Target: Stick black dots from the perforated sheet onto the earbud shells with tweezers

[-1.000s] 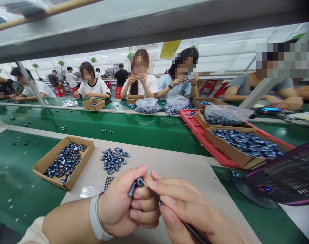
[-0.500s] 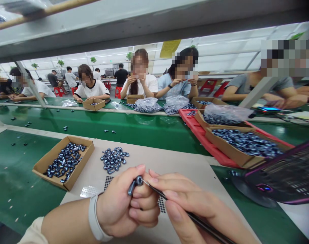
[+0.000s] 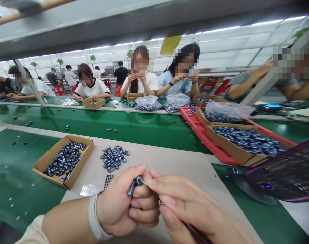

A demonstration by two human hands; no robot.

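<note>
Your left hand [image 3: 121,200] curls closed around a dark earbud [image 3: 135,186], and your right hand [image 3: 192,211] pinches a slim pointed tool [image 3: 154,191], its tip at the earbud. Loose earbuds [image 3: 114,158] lie ahead on the beige mat [image 3: 169,169], beside a cardboard tray [image 3: 51,177] holding more.

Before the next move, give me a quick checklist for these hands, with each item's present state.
Left hand grips the dark earbud-shaped part: ok.
Right hand holds the thin pointed tool: ok.
Tool tip reaches the part's rounded end: ok.
Loose pile of parts lies apart from both hands: ok.
Perforated metal sheet lies beside the left hand, not under the part: ok.
Surface condition of the part: cannot tell.
</note>
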